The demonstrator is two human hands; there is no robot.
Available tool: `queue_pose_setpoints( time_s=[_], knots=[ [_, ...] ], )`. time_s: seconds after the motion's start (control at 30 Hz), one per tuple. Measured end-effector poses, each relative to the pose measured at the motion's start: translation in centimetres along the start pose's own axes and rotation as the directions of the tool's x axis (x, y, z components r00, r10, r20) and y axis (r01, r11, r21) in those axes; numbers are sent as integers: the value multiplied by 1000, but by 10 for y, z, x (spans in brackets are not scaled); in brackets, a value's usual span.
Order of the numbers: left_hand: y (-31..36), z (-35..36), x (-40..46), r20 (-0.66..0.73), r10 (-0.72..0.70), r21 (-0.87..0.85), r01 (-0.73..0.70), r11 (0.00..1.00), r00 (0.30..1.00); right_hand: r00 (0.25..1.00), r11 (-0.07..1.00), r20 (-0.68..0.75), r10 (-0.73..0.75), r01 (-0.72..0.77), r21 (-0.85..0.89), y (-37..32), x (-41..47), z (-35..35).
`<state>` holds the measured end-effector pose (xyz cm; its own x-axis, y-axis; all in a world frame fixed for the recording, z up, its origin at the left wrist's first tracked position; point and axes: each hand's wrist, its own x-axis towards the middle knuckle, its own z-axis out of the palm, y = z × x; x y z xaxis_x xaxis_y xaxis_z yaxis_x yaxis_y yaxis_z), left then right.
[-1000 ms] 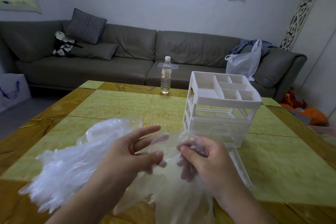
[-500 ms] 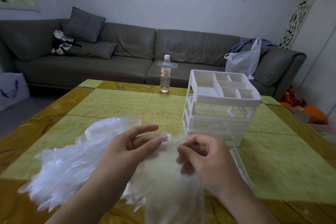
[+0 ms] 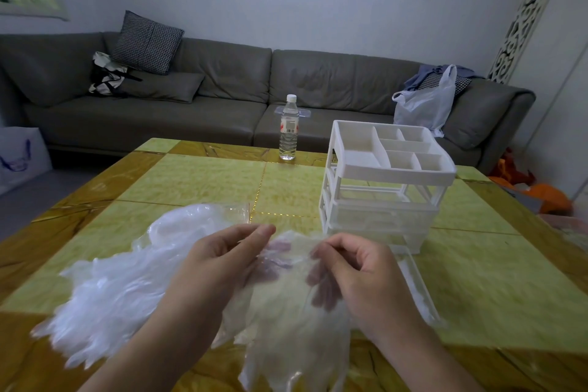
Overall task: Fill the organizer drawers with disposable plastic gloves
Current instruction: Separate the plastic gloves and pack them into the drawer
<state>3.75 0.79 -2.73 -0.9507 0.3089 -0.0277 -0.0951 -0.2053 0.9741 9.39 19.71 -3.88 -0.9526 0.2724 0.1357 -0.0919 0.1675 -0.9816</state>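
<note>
A clear plastic glove (image 3: pixel 286 312) hangs between both hands above the table. My left hand (image 3: pixel 219 264) pinches its upper edge with thumb and fingers. My right hand (image 3: pixel 359 274) pinches the same edge, its lower fingers showing through the film. A heap of clear gloves (image 3: pixel 127 280) lies on the table to the left. The white organizer (image 3: pixel 381 188) stands at the right, with a divided tray on top and a clear drawer (image 3: pixel 416 286) pulled out toward me from its bottom level.
A water bottle (image 3: pixel 289 127) stands at the far edge of the yellow tiled table (image 3: pixel 206 181). Behind it runs a grey sofa (image 3: pixel 222 99) with cushions and a white plastic bag (image 3: pixel 423 105). Orange items (image 3: pixel 541 194) lie on the floor at right.
My left fingers have closed from spread to a pinch on the glove's edge. Both hands sit slightly closer together, and the glove hangs more stretched between them.
</note>
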Motion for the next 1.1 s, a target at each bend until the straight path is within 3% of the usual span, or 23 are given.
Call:
queue_pose_setpoints(
  time_s=[0.1, 0.2, 0.3, 0.43, 0.7, 0.83, 1.0, 1.1],
  knots=[
    [3, 3, -3, 78, -52, 155, 39, 987, 996, 1000, 999, 0, -20, 20, -51, 0, -2, 0],
    [1, 2, -4, 53, -42, 209, 30, 977, 998, 999, 993, 3, -41, 41, -110, -2, -3, -3],
    [1, 0, -4, 73, 13, 282, -33, 959, 997, 995, 996, 99, -14, 23, -86, -6, -2, -12],
    [3, 3, -8, 218, -11, 403, -80, 912, 976, 978, 985, 205, 27, 9, -171, -6, 1, -19],
    [16, -6, -7, 239, -114, 494, -20, 869, 964, 997, 996, 18, 69, -68, -57, -3, 5, -24],
    [12, -9, -3, 178, -71, 474, -23, 880, 981, 996, 993, -10, 83, -84, -86, 0, 6, -28],
    [8, -6, 1, 70, -49, 299, 26, 954, 996, 998, 992, 17, 59, -57, -110, 3, 5, -32],
    [7, -7, 3, 43, -9, 308, -4, 951, 999, 998, 993, 6, 58, -57, -107, 4, 6, -35]
  ],
)
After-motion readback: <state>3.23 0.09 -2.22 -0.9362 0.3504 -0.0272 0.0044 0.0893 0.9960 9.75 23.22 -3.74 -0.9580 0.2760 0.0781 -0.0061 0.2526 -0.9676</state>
